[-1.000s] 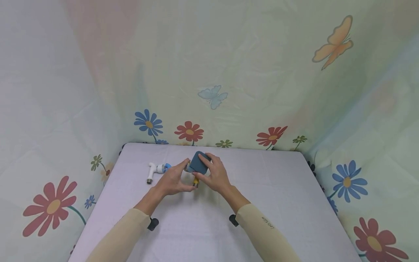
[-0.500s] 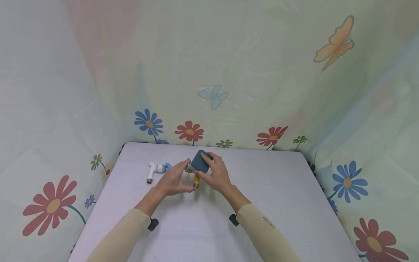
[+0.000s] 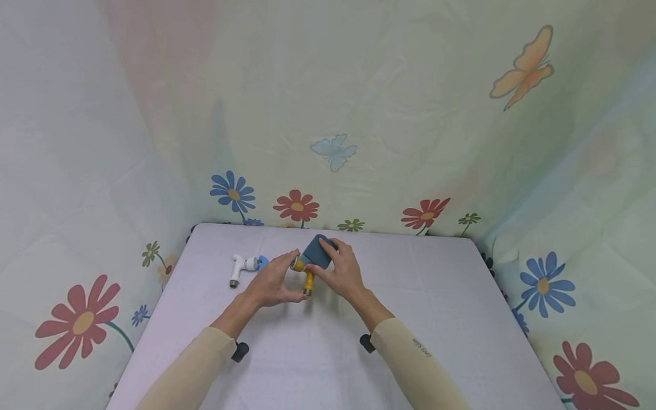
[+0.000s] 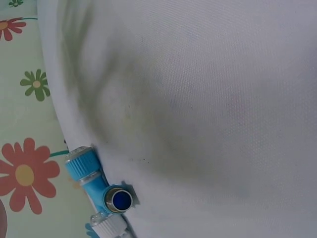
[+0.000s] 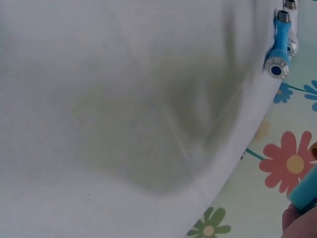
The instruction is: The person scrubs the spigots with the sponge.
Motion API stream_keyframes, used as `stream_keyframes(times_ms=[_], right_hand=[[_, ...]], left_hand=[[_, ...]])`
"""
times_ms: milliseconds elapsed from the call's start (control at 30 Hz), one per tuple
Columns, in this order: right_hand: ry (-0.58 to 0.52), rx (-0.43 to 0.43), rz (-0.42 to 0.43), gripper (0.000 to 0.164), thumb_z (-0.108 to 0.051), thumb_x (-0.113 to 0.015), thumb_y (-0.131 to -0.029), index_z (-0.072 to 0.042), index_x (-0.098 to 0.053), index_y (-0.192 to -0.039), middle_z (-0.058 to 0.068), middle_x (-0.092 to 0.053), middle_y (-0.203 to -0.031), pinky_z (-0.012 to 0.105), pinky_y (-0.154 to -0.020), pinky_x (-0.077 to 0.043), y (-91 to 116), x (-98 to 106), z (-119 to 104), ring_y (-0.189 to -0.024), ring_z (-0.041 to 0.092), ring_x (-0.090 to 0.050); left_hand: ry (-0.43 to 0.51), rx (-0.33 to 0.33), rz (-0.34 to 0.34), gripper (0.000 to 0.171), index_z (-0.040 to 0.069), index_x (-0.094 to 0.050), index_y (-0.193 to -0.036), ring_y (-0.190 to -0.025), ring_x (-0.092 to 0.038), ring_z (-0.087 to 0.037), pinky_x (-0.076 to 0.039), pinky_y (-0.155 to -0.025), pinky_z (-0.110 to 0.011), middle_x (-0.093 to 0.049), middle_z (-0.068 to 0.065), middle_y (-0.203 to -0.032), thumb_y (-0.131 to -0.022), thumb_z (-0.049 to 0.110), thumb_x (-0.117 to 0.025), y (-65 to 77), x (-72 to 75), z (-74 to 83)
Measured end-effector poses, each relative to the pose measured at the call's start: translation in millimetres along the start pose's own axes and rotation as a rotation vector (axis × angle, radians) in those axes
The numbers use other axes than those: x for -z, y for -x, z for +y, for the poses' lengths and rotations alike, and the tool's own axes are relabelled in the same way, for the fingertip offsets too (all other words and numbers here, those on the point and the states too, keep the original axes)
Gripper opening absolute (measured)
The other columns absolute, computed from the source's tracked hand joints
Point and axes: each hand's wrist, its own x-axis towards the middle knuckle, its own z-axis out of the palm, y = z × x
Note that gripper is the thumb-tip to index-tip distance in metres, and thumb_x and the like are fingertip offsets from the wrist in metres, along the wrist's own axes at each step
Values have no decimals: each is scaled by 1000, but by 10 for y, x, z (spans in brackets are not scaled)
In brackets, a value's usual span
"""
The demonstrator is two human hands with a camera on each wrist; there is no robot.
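Nearest of all, two beige sleeves (image 3: 187, 364) reach in from the bottom edge of the frame, the one on the right bearing small dark lettering. A black wrist piece (image 3: 239, 351) shows beside each cuff. Ahead of them, just below the centre of the frame, the left hand (image 3: 269, 283) spans a yellow fitting (image 3: 310, 280), thumb at its lower threaded end, fingertips at its upper end, gripping it between them. The right hand (image 3: 344, 273) curls its thumb and fingers round a teal piece (image 3: 316, 253), held right by the fitting's upper part; I cannot tell if they touch. Left of centre, a white fitting (image 3: 238, 270) lies on the white-covered table (image 3: 410, 307) next to a blue fitting (image 3: 262, 262), which the left hand partly hides. Behind the table's far edge rises a pale backdrop (image 3: 410, 142), with red, blue and green flowers low down, a pale blue butterfly above centre and an orange one at upper right.
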Motion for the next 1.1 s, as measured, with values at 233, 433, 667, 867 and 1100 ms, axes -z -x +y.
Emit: stream_keyframes(times_ms=[233, 433, 667, 867, 1100], right_hand=[[-1, -41, 1, 83, -64, -75, -86, -23, -52, -155, 16, -47, -157, 56, -114, -47, -4, 16, 6, -143, 38, -45], [-36, -54, -32, 82, -65, -71, -89, -25, -49, -157, 15, -44, -160, 56, -115, -46, 2, 17, 20, -144, 37, -43], [-136, -17, -53, 71, -58, -63, -97, -25, -46, -158, 15, -42, -161, 58, -116, -43, 19, 15, 57, -145, 37, -41], [-170, -19, -64, 73, -57, -64, -96, -26, -44, -159, 13, -39, -163, 57, -117, -43, 28, 25, 42, -147, 35, -38], [-169, -40, -57, 83, -58, -75, -89, -24, -46, -158, 11, -41, -162, 55, -110, -51, 23, 22, 19, -144, 35, -44]], left_hand=[[13, -6, -9, 111, 11, -37, -160, -145, -51, -32, -48, -114, -52, -50, -10, -159, -73, 58, -90, 12, 3, 10], [23, -2, -22, 113, 10, -36, -161, -146, -50, -33, -47, -115, -52, -49, -10, -161, -74, 56, -90, 3, 9, 4], [27, -3, -20, 114, 11, -34, -162, -144, -51, -33, -47, -116, -52, -49, -11, -160, -73, 56, -91, -11, 22, -8], [29, 11, -8, 113, 10, -36, -161, -144, -51, -34, -47, -115, -54, -49, -12, -160, -74, 57, -90, 2, 32, -20], [39, 37, -9, 114, 11, -36, -161, -145, -51, -32, -47, -115, -52, -48, -11, -161, -72, 57, -91, 17, 31, -45]])
